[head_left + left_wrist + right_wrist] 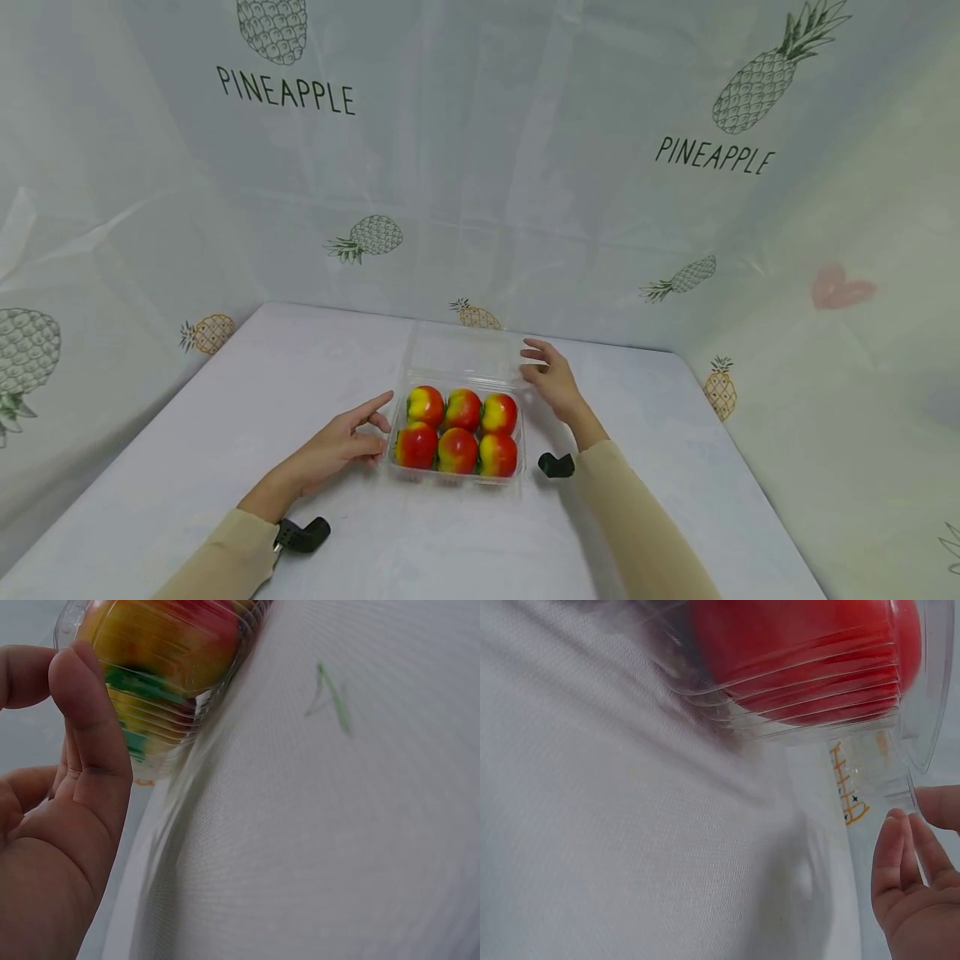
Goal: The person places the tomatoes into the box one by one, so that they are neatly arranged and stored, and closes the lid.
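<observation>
A clear plastic clamshell box [455, 477] stands on the table with several red and yellow apple-like fruits [457, 450] in two rows. Its lid [465, 354] is swung back behind it. My left hand [337, 446] is at the box's left side, index finger extended along it; in the left wrist view the thumb [79, 682] is right at the rim. Up at the right edge of the lid, my right hand [553, 382] pinches that edge between thumb and fingertips, as the right wrist view shows with the fingers [892, 851] against the thin plastic.
A white cloth covers the table [360, 554], and its back edge meets a hanging sheet [480, 167] printed with pineapples. Black wrist-worn devices sit at the left cuff [303, 535] and the right cuff [556, 465].
</observation>
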Demonstrator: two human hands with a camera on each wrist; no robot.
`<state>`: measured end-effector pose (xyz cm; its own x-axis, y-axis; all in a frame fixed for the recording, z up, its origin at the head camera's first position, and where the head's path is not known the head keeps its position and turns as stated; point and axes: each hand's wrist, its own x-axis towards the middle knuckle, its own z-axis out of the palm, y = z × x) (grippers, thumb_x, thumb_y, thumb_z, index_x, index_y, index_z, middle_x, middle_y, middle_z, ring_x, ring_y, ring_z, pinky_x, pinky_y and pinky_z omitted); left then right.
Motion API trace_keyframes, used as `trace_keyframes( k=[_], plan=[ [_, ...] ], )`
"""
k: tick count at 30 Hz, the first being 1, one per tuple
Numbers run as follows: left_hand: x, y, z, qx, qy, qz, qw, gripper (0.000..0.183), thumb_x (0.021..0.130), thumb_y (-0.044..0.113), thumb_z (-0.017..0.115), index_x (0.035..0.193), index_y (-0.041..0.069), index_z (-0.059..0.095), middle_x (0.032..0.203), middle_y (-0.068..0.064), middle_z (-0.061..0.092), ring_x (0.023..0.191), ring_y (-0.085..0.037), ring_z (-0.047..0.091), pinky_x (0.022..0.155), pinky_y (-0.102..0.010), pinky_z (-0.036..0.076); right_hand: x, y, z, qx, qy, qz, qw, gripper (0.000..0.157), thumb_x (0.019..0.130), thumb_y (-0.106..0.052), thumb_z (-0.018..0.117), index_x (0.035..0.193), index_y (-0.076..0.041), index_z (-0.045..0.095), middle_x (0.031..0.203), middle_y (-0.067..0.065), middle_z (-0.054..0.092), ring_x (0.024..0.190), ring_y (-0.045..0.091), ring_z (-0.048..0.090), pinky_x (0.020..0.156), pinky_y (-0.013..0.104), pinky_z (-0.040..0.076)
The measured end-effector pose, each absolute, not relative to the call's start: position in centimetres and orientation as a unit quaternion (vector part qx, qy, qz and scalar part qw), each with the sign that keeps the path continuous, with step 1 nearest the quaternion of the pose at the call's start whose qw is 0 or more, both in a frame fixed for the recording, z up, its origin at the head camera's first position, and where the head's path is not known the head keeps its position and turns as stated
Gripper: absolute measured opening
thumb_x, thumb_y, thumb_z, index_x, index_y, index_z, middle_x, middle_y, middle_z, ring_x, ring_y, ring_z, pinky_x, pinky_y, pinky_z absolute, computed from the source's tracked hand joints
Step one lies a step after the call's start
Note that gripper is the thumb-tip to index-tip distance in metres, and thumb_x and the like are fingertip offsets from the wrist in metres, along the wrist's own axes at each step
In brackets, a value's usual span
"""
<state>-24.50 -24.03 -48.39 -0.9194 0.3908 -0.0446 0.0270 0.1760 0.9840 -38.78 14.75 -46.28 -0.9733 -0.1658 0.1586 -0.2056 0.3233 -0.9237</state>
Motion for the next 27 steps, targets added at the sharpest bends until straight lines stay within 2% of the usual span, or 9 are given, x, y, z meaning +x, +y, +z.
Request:
trace_keyframes(
  k=[5,9,14,19,24,27],
  plan=[
    [-24.6,-24.0,-48.5,0.138,0.753,0.627,0.145,0.079,0.103,0.013,0.066,0.17,0.015,0.025,0.131,-0.018,0.047,0.086,-0.024,0.065,0.083,-0.029,0.06,-38.6,15.1,-46.1,0.119,-0.825,0.551,0.035,0.055,0.103,-0.006,0.068,0.154,-0.019,0.052,0.148,0.017,0.06,0.126,0.038,0.064,0.109,0.05,0.052],
    [-24.6,-24.0,-48.6,0.142,0.751,0.629,0.146,0.079,0.103,0.013,0.066,0.17,0.014,0.025,0.131,-0.018,0.046,0.085,-0.024,0.065,0.083,-0.03,0.06,-38.5,15.2,-45.8,0.132,-0.826,0.546,0.047,0.057,0.103,-0.005,0.068,0.156,-0.016,0.051,0.147,0.016,0.06,0.125,0.037,0.064,0.107,0.048,0.054],
    [-24.7,-24.1,-48.6,0.144,0.751,0.628,0.144,0.078,0.103,0.011,0.066,0.17,0.013,0.025,0.13,-0.018,0.047,0.083,-0.023,0.064,0.082,-0.03,0.06,-38.2,14.9,-44.9,0.148,-0.819,0.55,0.072,0.059,0.101,0.0,0.068,0.156,-0.011,0.05,0.144,0.021,0.06,0.121,0.039,0.066,0.1,0.039,0.059],
    [-24.7,-24.0,-48.5,0.145,0.752,0.627,0.142,0.079,0.102,0.011,0.066,0.17,0.013,0.025,0.13,-0.017,0.046,0.082,-0.023,0.064,0.082,-0.03,0.06,-38.0,14.7,-43.9,0.151,-0.823,0.542,0.082,0.063,0.1,0.004,0.067,0.158,-0.008,0.047,0.144,0.025,0.059,0.121,0.041,0.066,0.099,0.037,0.059],
    [-24.6,-23.9,-48.3,0.138,0.753,0.628,0.141,0.079,0.102,0.013,0.067,0.17,0.013,0.025,0.13,-0.017,0.046,0.082,-0.023,0.064,0.083,-0.029,0.06,-37.9,14.6,-43.4,0.152,-0.824,0.538,0.087,0.071,0.1,0.003,0.068,0.163,-0.016,0.04,0.143,0.023,0.059,0.12,0.04,0.066,0.102,0.043,0.057],
    [-24.6,-23.9,-48.2,0.137,0.755,0.626,0.14,0.08,0.102,0.014,0.068,0.17,0.012,0.025,0.131,-0.017,0.046,0.082,-0.023,0.064,0.083,-0.029,0.06,-37.7,14.5,-43.4,0.151,-0.825,0.537,0.092,0.075,0.1,0.001,0.068,0.164,-0.022,0.037,0.142,0.02,0.06,0.119,0.036,0.067,0.103,0.041,0.056]
  ],
)
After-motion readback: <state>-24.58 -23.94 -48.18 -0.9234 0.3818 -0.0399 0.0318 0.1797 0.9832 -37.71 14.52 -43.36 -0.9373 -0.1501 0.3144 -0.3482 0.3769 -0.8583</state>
